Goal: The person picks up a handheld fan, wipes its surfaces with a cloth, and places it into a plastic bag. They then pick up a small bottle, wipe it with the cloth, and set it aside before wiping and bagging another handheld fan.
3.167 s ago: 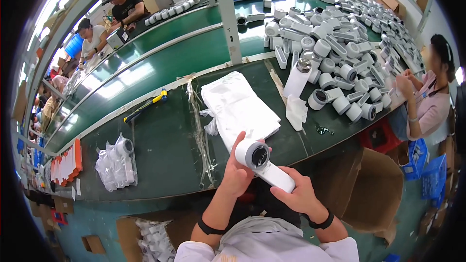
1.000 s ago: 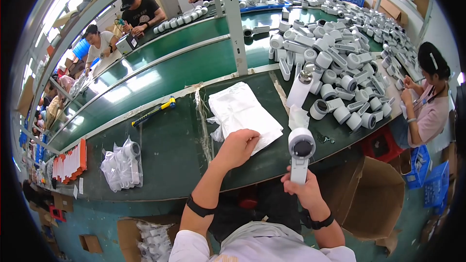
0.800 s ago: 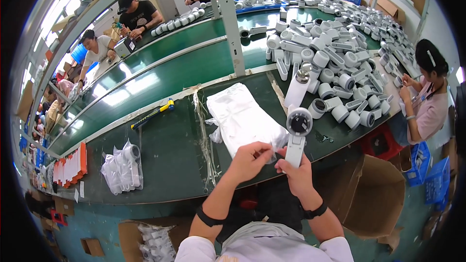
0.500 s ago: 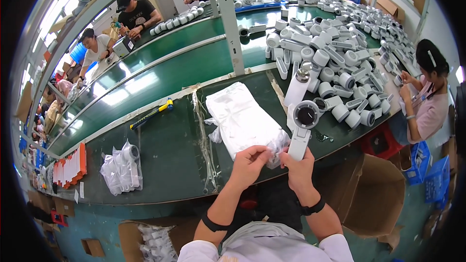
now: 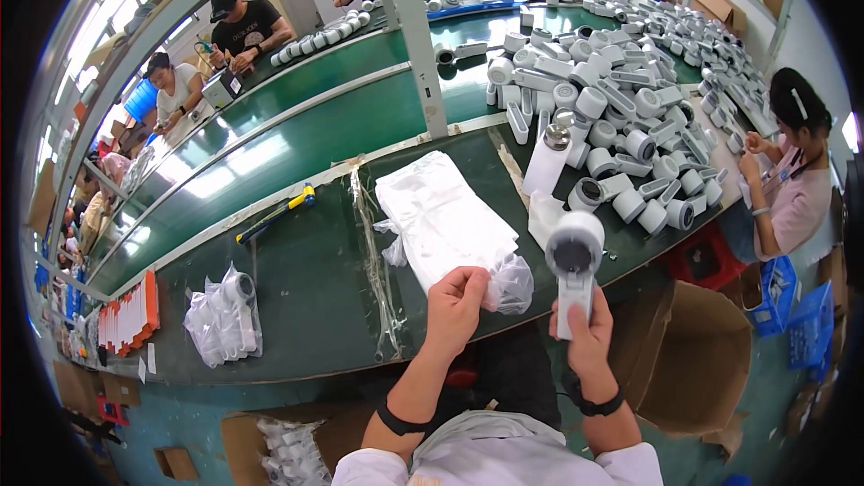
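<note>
In my right hand [image 5: 587, 328] is a white handheld fan [image 5: 576, 256], its round grey head up and its handle between my fingers. My left hand [image 5: 457, 306] pinches the gathered end of a clear plastic bag [image 5: 511, 286]. That bag lies at the near corner of a stack of white plastic bags [image 5: 445, 211]. Beyond the fan stands a white bottle with a metal top [image 5: 547, 160], and a white cloth or paper [image 5: 543, 219] lies near it. A large heap of white and grey fans [image 5: 621, 99] spreads over the right of the table.
Left on the green table [image 5: 306, 306] are bagged fans [image 5: 222, 319], a yellow-and-black hammer [image 5: 277, 213] and orange-and-white cards [image 5: 129, 313]. An upright metal post [image 5: 416, 45] stands at the far edge. An open carton [image 5: 693, 355] sits below at right. Co-workers sit around the tables.
My right hand has moved right and slightly nearer with the fan, away from the bag. The left hand keeps the bag's end, which now spreads out beside it.
</note>
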`<state>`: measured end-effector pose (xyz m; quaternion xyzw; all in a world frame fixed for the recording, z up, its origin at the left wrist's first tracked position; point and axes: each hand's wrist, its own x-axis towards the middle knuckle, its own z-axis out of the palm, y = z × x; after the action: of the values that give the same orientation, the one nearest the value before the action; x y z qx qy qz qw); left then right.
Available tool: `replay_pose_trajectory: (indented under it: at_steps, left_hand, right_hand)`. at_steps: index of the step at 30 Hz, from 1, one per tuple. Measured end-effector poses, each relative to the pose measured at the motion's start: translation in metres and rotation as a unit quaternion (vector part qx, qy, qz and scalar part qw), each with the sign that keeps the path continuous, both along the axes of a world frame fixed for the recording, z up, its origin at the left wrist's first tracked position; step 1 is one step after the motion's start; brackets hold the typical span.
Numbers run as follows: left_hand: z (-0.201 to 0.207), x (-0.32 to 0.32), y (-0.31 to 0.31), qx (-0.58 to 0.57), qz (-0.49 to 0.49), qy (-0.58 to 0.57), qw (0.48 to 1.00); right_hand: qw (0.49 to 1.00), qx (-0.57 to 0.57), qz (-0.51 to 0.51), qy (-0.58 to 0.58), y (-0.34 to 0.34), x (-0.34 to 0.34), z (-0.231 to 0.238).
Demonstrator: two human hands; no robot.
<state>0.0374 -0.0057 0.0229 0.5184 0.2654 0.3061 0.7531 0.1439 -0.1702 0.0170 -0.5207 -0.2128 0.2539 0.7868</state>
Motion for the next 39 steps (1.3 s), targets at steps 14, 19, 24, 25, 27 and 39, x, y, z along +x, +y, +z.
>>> replay_pose_trajectory:
  at_steps: [14, 19, 24, 25, 27, 39]
  left_hand:
    - [0.005, 0.013, -0.003, 0.065, -0.093, 0.040, 0.993]
    - [0.021, 0.004, 0.003, 0.157, -0.176, 0.091, 0.968]
    - [0.022, -0.003, 0.014, 0.332, -0.122, 0.128, 0.927]
    - [0.018, -0.002, 0.015, 0.329, -0.111, 0.103, 0.932]
    - [0.020, 0.000, 0.012, 0.344, -0.109, 0.068, 0.930]
    - [0.041, 0.001, 0.002, 0.506, -0.128, 0.033, 0.852]
  right_hand:
    - [0.927, -0.217, 0.304, -0.021, -0.053, 0.021, 0.018]
    - [0.902, -0.222, 0.371, -0.004, -0.045, 0.032, 0.008]
    - [0.906, -0.234, 0.353, -0.008, -0.035, 0.023, 0.010]
    - [0.921, -0.224, 0.319, 0.016, -0.035, 0.022, 0.009]
    - [0.944, -0.205, 0.252, 0.054, -0.035, 0.017, 0.008]
    - [0.935, -0.244, 0.256, -0.013, -0.015, 0.006, 0.009]
